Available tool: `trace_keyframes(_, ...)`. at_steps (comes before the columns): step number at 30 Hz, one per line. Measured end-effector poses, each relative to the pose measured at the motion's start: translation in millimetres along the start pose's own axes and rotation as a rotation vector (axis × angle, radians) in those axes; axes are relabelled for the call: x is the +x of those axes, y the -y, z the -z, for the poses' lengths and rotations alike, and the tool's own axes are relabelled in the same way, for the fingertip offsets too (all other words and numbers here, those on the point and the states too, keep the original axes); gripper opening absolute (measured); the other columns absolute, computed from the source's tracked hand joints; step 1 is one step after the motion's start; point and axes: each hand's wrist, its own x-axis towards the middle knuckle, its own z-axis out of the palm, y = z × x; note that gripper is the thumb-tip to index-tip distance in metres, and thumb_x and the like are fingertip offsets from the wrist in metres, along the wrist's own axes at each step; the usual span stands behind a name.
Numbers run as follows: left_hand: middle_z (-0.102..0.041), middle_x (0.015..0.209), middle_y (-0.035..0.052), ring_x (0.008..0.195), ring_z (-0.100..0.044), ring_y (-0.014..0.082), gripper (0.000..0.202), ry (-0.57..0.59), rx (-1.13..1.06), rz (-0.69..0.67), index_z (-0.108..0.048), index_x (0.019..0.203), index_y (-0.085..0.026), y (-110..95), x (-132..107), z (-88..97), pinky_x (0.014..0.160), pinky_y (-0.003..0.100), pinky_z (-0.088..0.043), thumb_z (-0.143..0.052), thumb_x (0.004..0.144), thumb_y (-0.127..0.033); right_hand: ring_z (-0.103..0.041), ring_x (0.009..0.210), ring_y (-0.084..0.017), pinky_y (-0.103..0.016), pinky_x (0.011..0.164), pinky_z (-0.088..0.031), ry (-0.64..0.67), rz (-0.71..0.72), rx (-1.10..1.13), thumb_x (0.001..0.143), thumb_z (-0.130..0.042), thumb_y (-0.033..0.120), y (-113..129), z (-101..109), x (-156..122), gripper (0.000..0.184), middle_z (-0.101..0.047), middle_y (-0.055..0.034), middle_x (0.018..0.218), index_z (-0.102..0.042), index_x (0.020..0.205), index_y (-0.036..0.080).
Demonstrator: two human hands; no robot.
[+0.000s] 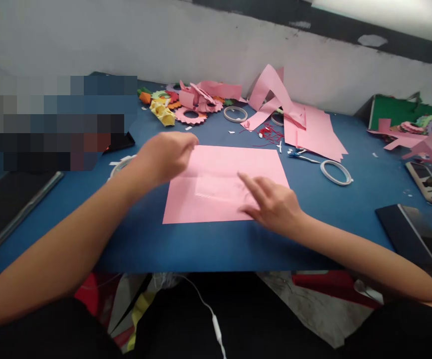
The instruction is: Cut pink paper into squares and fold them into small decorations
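Observation:
A pink paper sheet [223, 169] lies flat on the blue table [186, 244] in front of me. My left hand [167, 154] hovers over the sheet's upper left corner, fingers curled loosely and smeared by motion; whether it pinches the edge is unclear. My right hand [271, 202] rests on the sheet's lower right part, index finger stretched out and pressing the paper, the other fingers bent.
Pink paper offcuts [305, 124], tape rolls [336, 172] [235, 113] and coloured paper flowers [186, 102] crowd the back. A phone [427, 182] and a dark tablet [410, 232] lie right. A dark flat case [10, 204] lies left. Scissors [300, 155] sit beside the sheet.

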Motion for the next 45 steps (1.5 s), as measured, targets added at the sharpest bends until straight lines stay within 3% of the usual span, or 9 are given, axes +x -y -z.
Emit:
trace_keyframes(3, -0.067, 0.111, 0.0176, 0.1, -0.062, 0.023, 0.044, 0.014, 0.014, 0.038, -0.06, 0.111, -0.006, 12.8, 0.9, -5.0, 0.088, 0.037, -0.049, -0.023, 0.097, -0.026, -0.051, 0.118, -0.033, -0.048, 0.09, -0.043, 0.22, 0.182, -0.167, 0.089, -0.034, 0.069, -1.9, -5.2, -3.8, 0.079, -0.051, -0.0201, 0.136, -0.041, 0.14, 0.01)
trace_keyframes(5, -0.064, 0.122, 0.0139, 0.111, -0.059, 0.0214, 0.043, 0.1, 0.003, -0.043, -0.061, 0.116, -0.01, 9.5, 1.7, -17.2, 0.097, 0.035, -0.044, -0.029, 0.097, -0.032, -0.046, 0.125, -0.033, -0.049, 0.096, -0.038, 0.261, 0.24, -0.168, 0.092, -0.032, 0.065, -6.5, -7.0, -5.4, 0.074, -0.047, -0.019, 0.142, -0.044, 0.138, 0.009)
trace_keyframes(10, -0.026, 0.156, 0.0133, 0.143, -0.026, 0.0286, 0.067, 0.427, 0.086, -0.175, -0.033, 0.146, -0.017, -6.1, 11.8, -30.8, 0.11, 0.051, -0.027, -0.038, 0.092, -0.057, -0.053, 0.119, -0.031, -0.05, 0.096, -0.036, 0.24, 0.362, -0.184, 0.099, -0.036, 0.043, -21.2, 5.3, -4.4, 0.049, -0.057, -0.0179, 0.131, -0.055, 0.126, 0.005)
trace_keyframes(16, -0.016, 0.159, 0.0041, 0.147, -0.015, 0.0277, 0.067, 0.566, 0.127, -0.134, -0.018, 0.15, -0.027, -0.6, 31.4, -27.6, 0.112, 0.055, -0.016, -0.034, 0.094, -0.061, -0.061, 0.102, -0.03, -0.048, 0.088, -0.043, 0.512, 0.35, -0.182, 0.09, -0.054, 0.037, -12.0, 31.3, 17.1, 0.045, -0.064, -0.0204, 0.118, -0.057, 0.12, 0.004)
trace_keyframes(24, -0.004, 0.161, 0.001, 0.148, -0.003, 0.0307, 0.065, 0.541, 0.037, -0.156, -0.009, 0.151, -0.035, 5.8, 39.1, -42.6, 0.112, 0.063, -0.006, -0.025, 0.094, -0.063, -0.065, 0.086, -0.027, -0.049, 0.09, -0.044, 0.358, 0.42, -0.593, 0.089, -0.041, 0.003, 22.8, 23.9, 4.1, 0.032, -0.07, -0.0197, 0.099, -0.06, 0.115, -0.001)
trace_keyframes(31, -0.011, 0.16, 0.0052, 0.148, -0.008, 0.0309, 0.064, 0.499, 0.017, -0.19, -0.011, 0.151, -0.031, 5.7, 57.3, -47.0, 0.111, 0.067, -0.01, -0.03, 0.096, -0.058, -0.053, 0.123, -0.03, -0.046, 0.093, -0.046, 0.375, 0.292, -0.33, 0.095, -0.038, 0.015, 9.1, 12.9, -3.5, 0.04, -0.054, -0.0193, 0.135, -0.052, 0.13, 0.004)
trace_keyframes(37, -0.033, 0.15, 0.0247, 0.141, -0.028, 0.0372, 0.048, 0.213, 0.371, -0.169, -0.041, 0.138, 0.001, -52.0, 1.0, -19.3, 0.113, 0.064, -0.019, -0.029, 0.093, -0.011, -0.051, 0.124, -0.028, -0.045, 0.091, -0.048, 0.269, 0.248, -0.06, 0.097, -0.037, 0.02, -5.0, 3.5, -8.1, 0.04, -0.053, -0.0152, 0.137, -0.051, 0.132, 0.009)
trace_keyframes(40, -0.063, 0.119, 0.0271, 0.11, -0.061, 0.038, 0.04, 0.276, 0.399, -0.28, -0.06, 0.119, 0.004, -86.3, -37.6, -19.7, 0.09, 0.052, -0.051, -0.038, 0.089, -0.008, -0.054, 0.119, -0.027, -0.044, 0.089, -0.049, 0.222, 0.281, 0.008, 0.096, -0.039, 0.019, -5.8, 3.1, -8.4, 0.036, -0.057, -0.0156, 0.132, -0.055, 0.127, 0.008)
trace_keyframes(45, -0.062, 0.117, 0.0312, 0.105, -0.065, 0.0383, 0.037, 0.044, 0.56, -0.338, -0.061, 0.116, 0.008, -95.1, -74.1, -36.5, 0.069, 0.041, -0.06, -0.041, 0.09, -0.008, -0.059, 0.111, -0.026, -0.041, 0.086, -0.05, 0.292, 0.202, 0.004, 0.096, -0.047, 0.033, -17.6, 20.4, -10.8, 0.039, -0.062, -0.0155, 0.125, -0.055, 0.126, 0.008)
